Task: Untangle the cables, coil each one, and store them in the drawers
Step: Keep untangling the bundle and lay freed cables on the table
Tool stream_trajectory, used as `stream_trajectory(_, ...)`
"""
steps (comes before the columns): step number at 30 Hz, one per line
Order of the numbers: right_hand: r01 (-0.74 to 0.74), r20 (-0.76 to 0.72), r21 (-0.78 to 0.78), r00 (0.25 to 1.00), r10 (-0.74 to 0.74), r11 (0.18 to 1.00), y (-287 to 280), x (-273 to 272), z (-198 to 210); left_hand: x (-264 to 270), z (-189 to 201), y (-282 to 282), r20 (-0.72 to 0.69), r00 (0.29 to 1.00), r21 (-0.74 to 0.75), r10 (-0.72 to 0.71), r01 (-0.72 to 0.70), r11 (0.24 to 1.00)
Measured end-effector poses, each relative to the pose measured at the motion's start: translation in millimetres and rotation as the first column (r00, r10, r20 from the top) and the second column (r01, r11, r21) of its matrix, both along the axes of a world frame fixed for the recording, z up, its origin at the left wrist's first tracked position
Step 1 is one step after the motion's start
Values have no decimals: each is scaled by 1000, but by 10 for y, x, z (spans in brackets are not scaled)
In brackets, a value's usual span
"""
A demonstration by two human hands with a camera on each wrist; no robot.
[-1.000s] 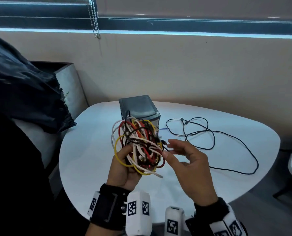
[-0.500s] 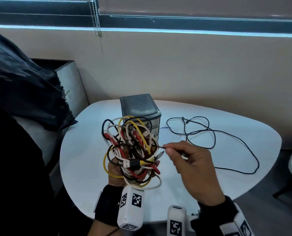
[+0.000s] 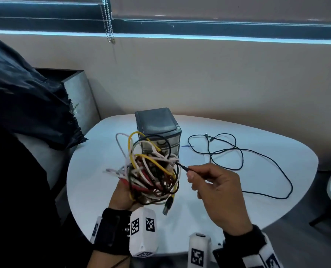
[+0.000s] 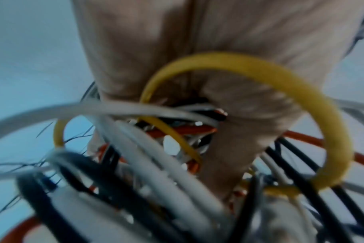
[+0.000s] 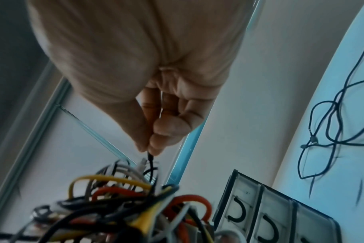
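Both hands grip cables: left hand (image 3: pixel 122 196) tangle (image 3: pixel 151 171), right hand (image 3: pixel 218 192) plug (image 3: pixel 183 167).

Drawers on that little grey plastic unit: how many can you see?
3, stacked in the small grey plastic drawer unit on the white table: top, middle, bottom. All look closed. The cable tangle may hide more.

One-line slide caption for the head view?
Left hand holds the tangled cable bundle while right hand pinches a black cable end before the drawer unit.

Cables (image 3: pixel 153 171) smooth plastic; table (image 3: pixel 95 182) glossy white.
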State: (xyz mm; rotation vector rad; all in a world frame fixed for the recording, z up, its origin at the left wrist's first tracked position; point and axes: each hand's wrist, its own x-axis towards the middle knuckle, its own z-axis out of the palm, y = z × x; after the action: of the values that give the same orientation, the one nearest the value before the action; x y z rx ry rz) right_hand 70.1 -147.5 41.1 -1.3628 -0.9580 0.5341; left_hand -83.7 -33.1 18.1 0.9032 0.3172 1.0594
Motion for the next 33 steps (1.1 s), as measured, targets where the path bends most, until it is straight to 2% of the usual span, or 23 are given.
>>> stream_trajectory(1, 2, 9, -5, 1000, -2, 1000, 7, -6, -4, -33, 84, 28, 101, 995, 0, -17, 17, 1000)
stream_trajectory(2, 3, 19, -7, 1000, -3, 1000, 17, -8, -15, 13, 119, -6, 23, 1000, 55, 11, -12, 998)
stream_trajectory(3, 7, 21, -9, 1000, -7, 1000, 30, -6, -29, 67, 34, -56, -107, 992, 74, -65, 73, 995)
stream_trajectory(4, 7, 13, -7, 1000, -7, 1000, 46, 6, -52, 48, -31, -23, -62, 987, -81, -146, 141, 987)
stream_trajectory(5, 2, -2, -3, 1000, -2, 1000, 63, 18, -78, 59, -27, -53, -81, 987, -99, -137, 128, 987)
stream_trajectory(7, -21, -22, -5, 1000, 21, 1000, 92, 26, -138, 57, 21, -127, 25, 974, -36, -225, 226, 973)
stream_trajectory(9, -60, -46, -12, 997, 59, 998, 111, 10, -163, 69, -54, -82, -61, 990, -91, -130, 124, 988)
stream_trajectory(10, -86, -70, -9, 994, 85, 996, 116, 6, -163, 59, -95, -59, -105, 989, -30, -106, 104, 994)
stream_trajectory(12, -117, -95, -9, 989, 115, 993, 117, 6, -149, 49, -77, -56, -207, 969, 133, -138, 168, 977)
stream_trajectory(15, -116, -101, -21, 988, 113, 993, 117, 36, -188, 67, 12, -32, -268, 960, 226, -84, 147, 963)
stream_trajectory(18, -86, -184, -23, 980, 80, 996, 126, 98, -286, 93, 40, -10, -297, 954, 271, -50, 134, 953)
stream_trajectory(19, -53, -221, -16, 974, 48, 998, 126, 123, -311, 108, 48, -14, -303, 953, 264, -27, 112, 958)
stream_trajectory(23, 56, -305, 5, 951, -51, 998, 90, 223, -356, 136, 35, -53, -242, 967, 135, -82, 117, 984)
stream_trajectory(29, 58, -360, -9, 931, -58, 998, 58, 267, -427, 167, 33, -61, -244, 965, 80, -99, 122, 989)
stream_trajectory(33, 10, -356, 1, 934, -9, 1000, 83, 248, -414, 163, 46, -53, -258, 962, 74, -93, 115, 991)
